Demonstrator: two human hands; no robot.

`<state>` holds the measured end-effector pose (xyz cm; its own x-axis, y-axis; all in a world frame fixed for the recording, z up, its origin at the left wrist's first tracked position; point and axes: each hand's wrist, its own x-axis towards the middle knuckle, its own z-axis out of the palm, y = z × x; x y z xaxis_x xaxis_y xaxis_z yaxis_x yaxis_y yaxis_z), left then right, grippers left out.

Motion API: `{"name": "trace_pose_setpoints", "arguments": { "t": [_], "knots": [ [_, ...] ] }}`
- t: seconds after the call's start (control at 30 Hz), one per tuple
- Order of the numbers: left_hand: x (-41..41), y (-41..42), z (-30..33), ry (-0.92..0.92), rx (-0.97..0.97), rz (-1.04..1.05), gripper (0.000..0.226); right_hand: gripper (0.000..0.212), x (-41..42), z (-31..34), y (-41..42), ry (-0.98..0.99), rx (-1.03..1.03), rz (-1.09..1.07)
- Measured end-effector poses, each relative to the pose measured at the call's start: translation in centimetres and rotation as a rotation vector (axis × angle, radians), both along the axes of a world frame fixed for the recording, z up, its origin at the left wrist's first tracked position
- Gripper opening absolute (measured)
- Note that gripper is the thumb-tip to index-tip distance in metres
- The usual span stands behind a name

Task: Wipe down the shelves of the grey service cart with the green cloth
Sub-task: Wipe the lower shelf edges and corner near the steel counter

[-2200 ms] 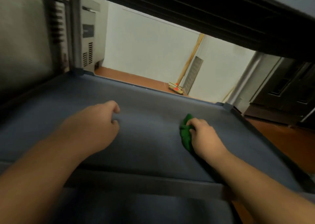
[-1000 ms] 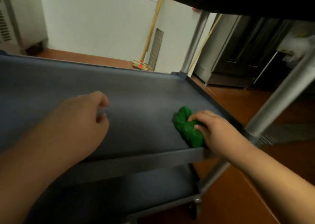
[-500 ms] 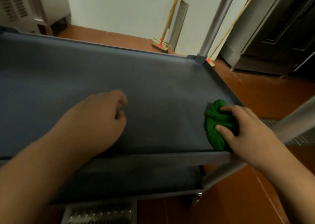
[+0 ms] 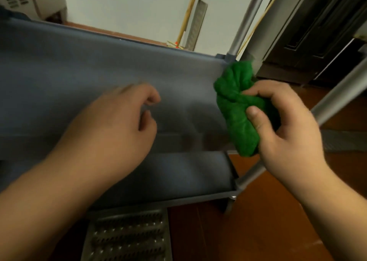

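Note:
The grey service cart's middle shelf (image 4: pixel 89 66) fills the left and centre of the head view, with a lower shelf (image 4: pixel 178 175) showing beneath its front edge. My right hand (image 4: pixel 286 125) grips the bunched green cloth (image 4: pixel 236 105) at the shelf's right end, lifted clear of the surface near the front right corner. My left hand (image 4: pixel 119 121) hovers over the shelf's front part with fingers loosely curled and holds nothing; it is blurred.
Metal cart posts rise at the far right corner (image 4: pixel 244 22) and the near right corner (image 4: pixel 337 93). A broom (image 4: pixel 186 16) leans on the white wall behind. A perforated metal floor grate (image 4: pixel 129 237) lies below the cart on the brown floor. Dark cabinets (image 4: pixel 321 26) stand to the right.
My right hand wiped the cloth rightward along the shelf to its right end, then lifted it off the surface. The view tilted down and to the right. My left hand stayed over the shelf.

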<state>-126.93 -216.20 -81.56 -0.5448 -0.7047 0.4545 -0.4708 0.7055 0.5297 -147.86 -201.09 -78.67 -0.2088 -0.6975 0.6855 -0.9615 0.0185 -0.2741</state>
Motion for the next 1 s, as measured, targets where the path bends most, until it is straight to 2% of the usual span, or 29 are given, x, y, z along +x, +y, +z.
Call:
{"name": "trace_pose_setpoints", "arguments": {
  "t": [0.1,0.33,0.47,0.67,0.77,0.83,1.0],
  "knots": [
    [2.6,0.8,-1.2,-0.006,-0.028,-0.046,0.028,0.022,4.4,-2.0,1.7,0.031,0.123,0.151],
    [9.1,3.4,-3.9,-0.090,-0.172,-0.122,0.026,0.021,8.1,-8.2,2.4,-0.037,0.376,0.293],
    [10.4,3.3,-8.7,-0.256,-0.090,-0.110,0.026,0.025,7.0,-14.8,1.9,-0.017,0.583,0.320],
    [9.8,-0.3,-17.5,-0.397,0.175,-0.069,0.030,0.024,3.7,-28.4,2.0,-0.042,0.748,0.134],
    [10.0,-1.1,-19.7,-0.286,0.241,0.018,0.027,0.021,3.1,-32.6,2.0,-0.120,0.719,-0.017],
    [10.0,-1.1,-20.9,-0.226,0.255,0.045,0.029,0.018,2.4,-34.2,1.8,-0.179,0.628,-0.079],
    [8.2,-0.6,-22.5,-0.270,0.257,-0.022,0.033,0.017,-1.5,-33.7,0.4,-0.423,0.332,-0.321]
  ]
}}
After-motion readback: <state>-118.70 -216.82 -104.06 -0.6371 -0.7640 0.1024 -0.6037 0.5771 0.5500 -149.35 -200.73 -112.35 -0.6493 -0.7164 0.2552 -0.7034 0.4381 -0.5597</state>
